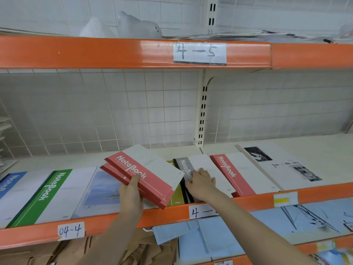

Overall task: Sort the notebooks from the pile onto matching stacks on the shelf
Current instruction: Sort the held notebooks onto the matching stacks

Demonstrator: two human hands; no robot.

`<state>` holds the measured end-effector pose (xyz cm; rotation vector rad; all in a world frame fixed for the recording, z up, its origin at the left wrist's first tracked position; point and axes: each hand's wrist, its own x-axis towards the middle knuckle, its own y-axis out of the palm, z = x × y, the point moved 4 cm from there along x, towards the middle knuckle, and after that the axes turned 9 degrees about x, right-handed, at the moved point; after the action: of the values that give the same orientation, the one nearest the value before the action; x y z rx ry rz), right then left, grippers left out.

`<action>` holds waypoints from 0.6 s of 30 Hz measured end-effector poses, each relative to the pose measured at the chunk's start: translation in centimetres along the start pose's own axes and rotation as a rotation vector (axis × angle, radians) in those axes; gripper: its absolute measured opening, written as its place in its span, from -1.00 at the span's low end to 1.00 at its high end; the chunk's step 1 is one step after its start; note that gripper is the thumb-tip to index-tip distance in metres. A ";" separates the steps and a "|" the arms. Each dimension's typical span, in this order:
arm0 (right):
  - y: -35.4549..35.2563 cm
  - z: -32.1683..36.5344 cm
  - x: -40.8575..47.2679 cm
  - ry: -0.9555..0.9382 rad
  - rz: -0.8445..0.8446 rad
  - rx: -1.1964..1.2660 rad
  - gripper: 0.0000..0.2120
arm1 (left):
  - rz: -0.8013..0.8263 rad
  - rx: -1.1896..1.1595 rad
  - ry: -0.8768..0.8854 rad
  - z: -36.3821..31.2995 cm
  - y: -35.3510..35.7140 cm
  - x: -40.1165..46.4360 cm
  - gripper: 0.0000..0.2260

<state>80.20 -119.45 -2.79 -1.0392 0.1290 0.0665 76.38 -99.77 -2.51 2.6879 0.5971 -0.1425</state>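
Holding flat red notebooks (145, 176), left hand (131, 196) curled.

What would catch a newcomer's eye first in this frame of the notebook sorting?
The left hand at the centre, gripping a couple of red notebooks tilted above the middle shelf. Just right of them, the right hand rests on a grey notebook in the pile, with a matching red stack lying further right. The bright orange shelf edges and the handwritten "4-5" label overhead also stand out.
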 end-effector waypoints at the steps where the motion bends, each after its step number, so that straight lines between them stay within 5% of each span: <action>1: -0.1 0.2 -0.3 0.003 0.013 -0.018 -0.56 | -0.001 -0.002 -0.004 0.0 0.0 0.0 -0.74; 7: -1.9 0.6 -1.9 -0.125 0.006 -0.359 -0.59 | 0.002 0.013 -0.003 0.0 -0.1 -0.1 -0.72; 18: -0.9 -1.3 -1.8 -0.096 0.125 -0.300 -0.36 | 0.004 0.033 -0.005 -0.1 -0.1 -0.4 -0.75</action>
<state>78.45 -120.98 -2.42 -1.3239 0.0985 0.2548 76.03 -99.81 -2.38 2.7194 0.5932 -0.1598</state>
